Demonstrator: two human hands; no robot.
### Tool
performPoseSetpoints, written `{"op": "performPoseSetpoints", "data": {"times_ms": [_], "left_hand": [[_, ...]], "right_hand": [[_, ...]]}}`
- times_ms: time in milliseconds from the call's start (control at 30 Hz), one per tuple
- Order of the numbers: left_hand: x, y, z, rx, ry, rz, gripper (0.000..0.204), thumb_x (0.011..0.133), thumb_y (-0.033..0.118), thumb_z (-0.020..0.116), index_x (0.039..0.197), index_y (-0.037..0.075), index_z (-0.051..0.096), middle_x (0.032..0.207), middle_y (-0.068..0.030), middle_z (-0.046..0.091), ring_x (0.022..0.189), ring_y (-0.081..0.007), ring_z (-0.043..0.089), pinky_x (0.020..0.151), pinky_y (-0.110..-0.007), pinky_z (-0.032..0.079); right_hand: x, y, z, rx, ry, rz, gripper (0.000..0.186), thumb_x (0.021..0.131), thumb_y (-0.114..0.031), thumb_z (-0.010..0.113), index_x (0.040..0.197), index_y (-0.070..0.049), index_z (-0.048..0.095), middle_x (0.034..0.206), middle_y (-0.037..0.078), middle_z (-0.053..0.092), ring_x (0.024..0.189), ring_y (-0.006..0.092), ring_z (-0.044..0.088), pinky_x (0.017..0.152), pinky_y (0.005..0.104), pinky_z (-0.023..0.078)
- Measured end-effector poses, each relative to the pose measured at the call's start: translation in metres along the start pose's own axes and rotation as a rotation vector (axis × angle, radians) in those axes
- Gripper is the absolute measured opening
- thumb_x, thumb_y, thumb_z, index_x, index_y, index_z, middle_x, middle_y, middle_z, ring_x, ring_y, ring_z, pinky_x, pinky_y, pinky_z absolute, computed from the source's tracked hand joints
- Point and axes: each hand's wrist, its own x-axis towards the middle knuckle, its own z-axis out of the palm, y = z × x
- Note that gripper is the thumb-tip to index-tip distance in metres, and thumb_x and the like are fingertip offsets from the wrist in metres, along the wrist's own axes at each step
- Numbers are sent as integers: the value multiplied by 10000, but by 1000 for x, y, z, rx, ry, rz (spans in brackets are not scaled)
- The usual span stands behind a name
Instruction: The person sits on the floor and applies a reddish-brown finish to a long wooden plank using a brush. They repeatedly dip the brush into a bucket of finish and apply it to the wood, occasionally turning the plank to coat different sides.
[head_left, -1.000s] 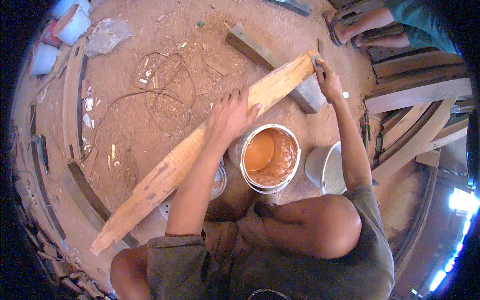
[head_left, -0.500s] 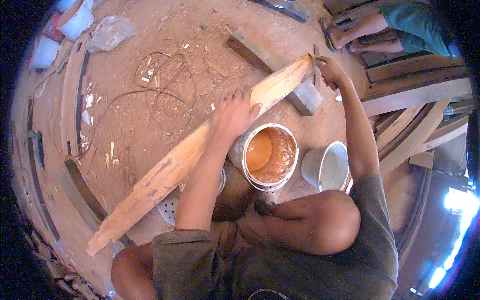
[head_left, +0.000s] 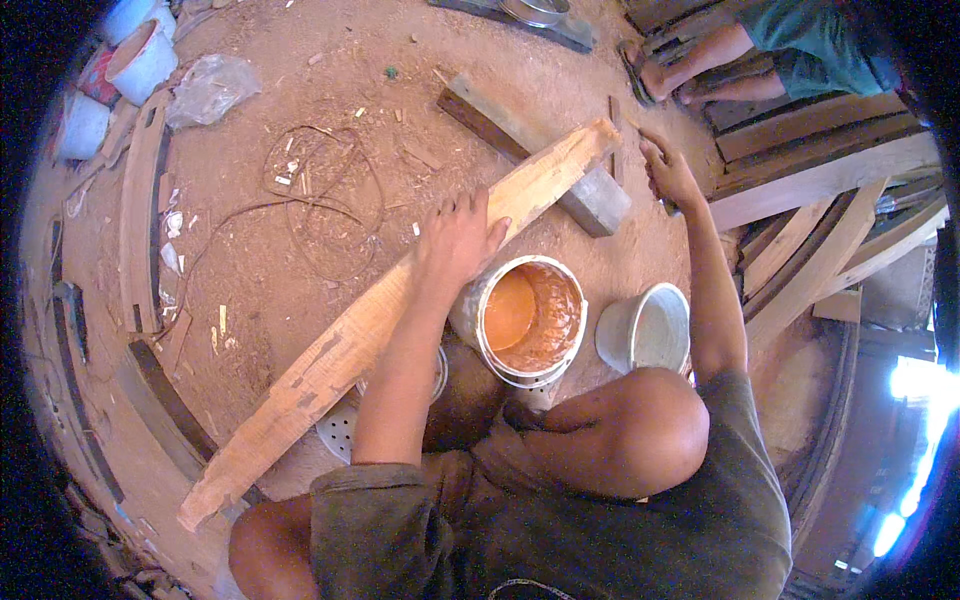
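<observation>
A long pale wooden plank (head_left: 340,350) runs slantwise across the view, from beside my left knee to a timber block (head_left: 600,200) under its far end. Dark smears mark its face. My left hand (head_left: 460,235) grips the plank past its middle, fingers over the far edge and thumb toward the near edge. Off the plank's far tip, apart from it, my right hand (head_left: 668,172) is closed with its forefinger extended. What it holds is too small and dark to make out. Between my arms stands a white bucket (head_left: 530,320) with orange-brown paste inside.
A grey bucket (head_left: 645,325) with pale contents stands right of the paste bucket. A cable (head_left: 300,205) coils on the dusty floor among wood chips. Curved timbers (head_left: 820,270) are stacked at right, near another person's legs (head_left: 710,70). Buckets (head_left: 140,60) and a plastic bag (head_left: 212,90) lie far left.
My right hand has come off the plank's far tip, moving slightly right and nearer. My left hand keeps its hold on the plank. The whole view has shifted a little.
</observation>
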Motion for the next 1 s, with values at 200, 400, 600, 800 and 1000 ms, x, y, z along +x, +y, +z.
{"op": "performPoseSetpoints", "data": {"times_ms": [200,400,600,800,1000], "left_hand": [[1,5,-6,-18,-30,-34,629,956,487,476,1387,32,431,1236,-254,593,1079,-422,611,927,-525,492],[-3,6,-9,51,44,-6,561,951,434,514,1293,-10,487,1145,-240,623,1055,-383,624,877,-474,523],[-3,5,-5,66,67,34,550,954,438,506,1280,-6,497,1144,-239,620,1061,-376,619,887,-475,511],[-5,1,-5,32,76,13,567,961,463,476,1293,4,483,1184,-239,602,1095,-382,601,928,-496,484],[-2,7,-2,-10,34,11,619,964,470,462,1370,4,440,1244,-249,584,1120,-402,594,944,-514,481]], "right_hand": [[17,39,35,-144,145,-185,405,1001,-336,522,1370,-171,543,654,38,557,480,114,496,448,302,435],[29,34,53,-327,173,-321,418,987,-346,548,1355,-149,560,959,199,699,868,291,682,803,383,526],[19,40,34,-522,50,-225,428,978,-353,532,1312,-90,578,1003,205,697,773,315,674,712,414,538],[32,-24,16,-268,-98,73,435,995,-350,485,1332,-86,561,695,102,594,454,168,550,414,336,465],[50,-30,33,-472,-150,6,431,983,-342,477,1319,-89,570,720,98,607,467,190,546,426,349,458]]}}
